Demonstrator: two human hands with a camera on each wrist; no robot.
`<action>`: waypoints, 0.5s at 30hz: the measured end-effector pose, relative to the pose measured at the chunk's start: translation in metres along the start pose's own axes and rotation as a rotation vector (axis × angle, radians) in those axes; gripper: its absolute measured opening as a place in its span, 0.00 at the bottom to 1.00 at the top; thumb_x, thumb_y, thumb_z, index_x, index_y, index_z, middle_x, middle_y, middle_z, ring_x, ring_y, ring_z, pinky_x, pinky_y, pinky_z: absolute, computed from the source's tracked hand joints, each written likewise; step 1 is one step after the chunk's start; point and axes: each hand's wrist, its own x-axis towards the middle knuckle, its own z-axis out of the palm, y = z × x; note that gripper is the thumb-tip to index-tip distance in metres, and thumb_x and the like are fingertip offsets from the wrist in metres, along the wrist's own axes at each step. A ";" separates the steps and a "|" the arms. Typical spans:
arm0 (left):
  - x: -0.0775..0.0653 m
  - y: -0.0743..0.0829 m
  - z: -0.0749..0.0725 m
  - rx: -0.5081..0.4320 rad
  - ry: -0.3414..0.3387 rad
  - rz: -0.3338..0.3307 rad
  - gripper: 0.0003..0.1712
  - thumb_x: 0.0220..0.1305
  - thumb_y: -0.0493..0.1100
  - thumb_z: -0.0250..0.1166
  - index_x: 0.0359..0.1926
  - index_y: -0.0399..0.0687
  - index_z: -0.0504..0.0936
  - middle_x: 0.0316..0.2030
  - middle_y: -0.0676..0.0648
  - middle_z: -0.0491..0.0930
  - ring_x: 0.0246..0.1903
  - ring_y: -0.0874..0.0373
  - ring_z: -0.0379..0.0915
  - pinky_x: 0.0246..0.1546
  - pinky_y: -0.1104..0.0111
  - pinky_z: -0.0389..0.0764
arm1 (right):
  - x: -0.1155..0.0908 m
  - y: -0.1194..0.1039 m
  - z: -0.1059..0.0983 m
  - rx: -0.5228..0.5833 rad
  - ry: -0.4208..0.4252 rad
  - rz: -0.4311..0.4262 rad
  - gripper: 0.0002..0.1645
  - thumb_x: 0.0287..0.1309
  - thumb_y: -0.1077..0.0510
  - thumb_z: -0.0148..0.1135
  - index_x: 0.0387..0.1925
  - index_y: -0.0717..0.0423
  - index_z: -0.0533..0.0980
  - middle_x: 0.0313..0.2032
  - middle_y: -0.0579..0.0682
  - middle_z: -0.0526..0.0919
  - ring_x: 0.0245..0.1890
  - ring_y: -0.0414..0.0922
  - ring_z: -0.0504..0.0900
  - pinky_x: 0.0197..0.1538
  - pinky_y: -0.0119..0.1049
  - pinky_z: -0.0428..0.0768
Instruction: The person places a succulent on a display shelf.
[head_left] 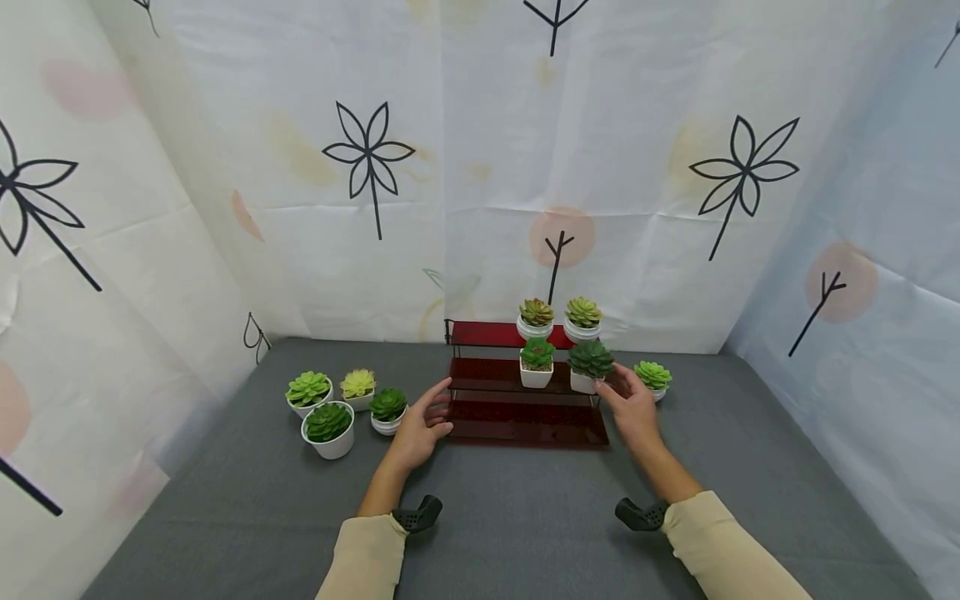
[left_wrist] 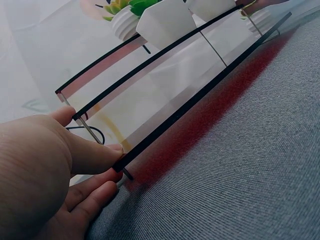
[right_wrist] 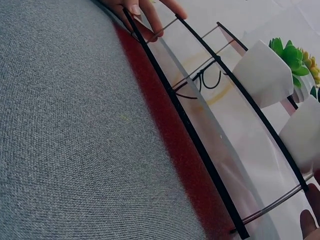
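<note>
A three-tier display rack (head_left: 528, 423) with dark red see-through shelves and thin metal supports stands on the grey cloth. At its left end, my left hand (head_left: 420, 425) pinches the lowest shelf, thumb above and fingers below. My right hand (head_left: 632, 408) is at the right end of the middle shelf, its fingertips at the shelf's corner close beside a dark green succulent (head_left: 591, 358) in a white pot. A bright green succulent (head_left: 537, 354) sits left of that one. Two more, a reddish-green succulent (head_left: 536, 312) and a yellow-green succulent (head_left: 583, 312), occupy the top shelf.
Left of the rack stand several potted succulents, among them a green one (head_left: 328, 423), a yellow one (head_left: 358, 383) and a dark green one (head_left: 388, 406) near my left hand. Another succulent (head_left: 653, 375) is behind my right hand. Patterned curtains (head_left: 480, 167) enclose the table.
</note>
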 end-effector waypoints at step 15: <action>-0.001 0.003 0.000 0.002 -0.002 0.008 0.43 0.59 0.21 0.61 0.72 0.52 0.63 0.60 0.35 0.70 0.57 0.39 0.70 0.57 0.47 0.70 | 0.002 0.003 -0.002 0.086 -0.062 -0.003 0.26 0.63 0.69 0.59 0.63 0.70 0.68 0.59 0.66 0.72 0.48 0.30 0.75 0.50 0.23 0.73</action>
